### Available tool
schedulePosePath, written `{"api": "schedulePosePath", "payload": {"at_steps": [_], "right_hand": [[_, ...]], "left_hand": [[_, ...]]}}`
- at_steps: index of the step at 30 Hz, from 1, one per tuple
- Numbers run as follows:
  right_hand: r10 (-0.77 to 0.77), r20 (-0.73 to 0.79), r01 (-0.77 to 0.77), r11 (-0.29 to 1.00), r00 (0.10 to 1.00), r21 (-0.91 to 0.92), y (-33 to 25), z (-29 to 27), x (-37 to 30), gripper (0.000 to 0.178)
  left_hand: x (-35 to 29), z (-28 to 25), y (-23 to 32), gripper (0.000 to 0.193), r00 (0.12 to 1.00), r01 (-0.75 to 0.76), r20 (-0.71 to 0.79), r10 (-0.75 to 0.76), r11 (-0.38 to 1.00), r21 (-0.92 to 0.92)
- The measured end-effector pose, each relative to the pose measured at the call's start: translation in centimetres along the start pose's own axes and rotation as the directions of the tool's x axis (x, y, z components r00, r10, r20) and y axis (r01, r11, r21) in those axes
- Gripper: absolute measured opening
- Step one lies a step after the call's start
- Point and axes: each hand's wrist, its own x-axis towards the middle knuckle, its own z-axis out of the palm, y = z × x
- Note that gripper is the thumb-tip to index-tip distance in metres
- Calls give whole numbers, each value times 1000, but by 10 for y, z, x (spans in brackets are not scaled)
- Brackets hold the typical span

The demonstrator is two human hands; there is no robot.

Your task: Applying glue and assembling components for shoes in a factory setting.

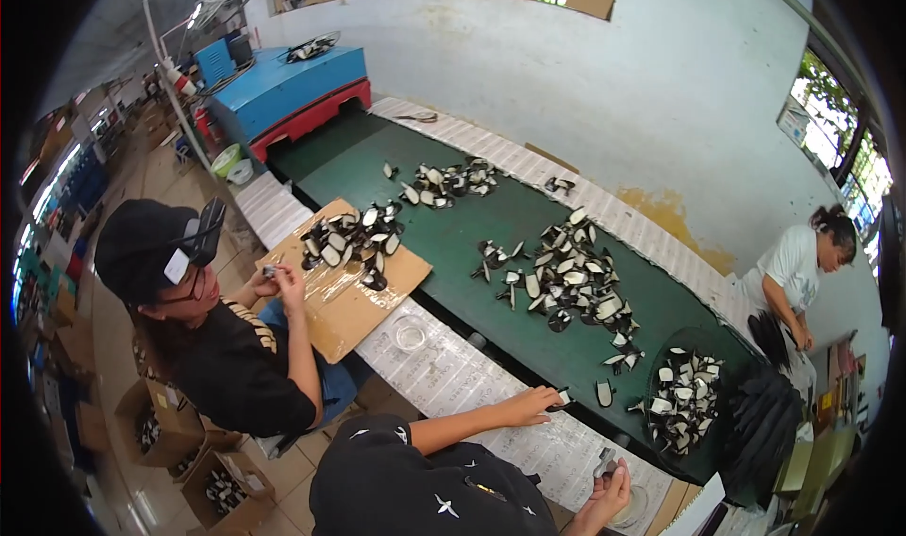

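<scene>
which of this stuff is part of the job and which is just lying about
Seemingly part of the job:
- grey piece in right hand
- black-and-white piece at left hand
- green conveyor belt

Probably just lying about:
- green bowl
- bundled cable

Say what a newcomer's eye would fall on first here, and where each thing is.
Probably the wide green belt, slanting across the middle and strewn with heaps of small black-and-white pieces. Next, perhaps, the big blue machine with red lower trim, at the belt's upper-left end.
</scene>
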Motion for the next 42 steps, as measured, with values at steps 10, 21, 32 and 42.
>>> {"api": "schedulePosePath", "payload": {"at_steps": [10, 21, 32, 42], "right_hand": [[-12, 128, 25, 995, 992, -101, -12, 25, -2, 37], [-48, 74, 54, 994, 996, -90, -4, 22, 1, 31], [-69, 194, 78, 996, 979, -41, -40, 64, 1, 27], [-416, 328, 520, 772, 848, -364, -40, 78, -3, 24]], "left_hand": [[24, 37, -33, 32, 991, 27, -130, -35, 998, -65], [20, 26, -3, 32, 992, -35, -124, -11, 931, -362], [14, -43, 69, 25, 867, 309, 246, -433, 81, -948], [15, -42, 88, 33, 879, 309, 223, -422, 147, -940]]}}
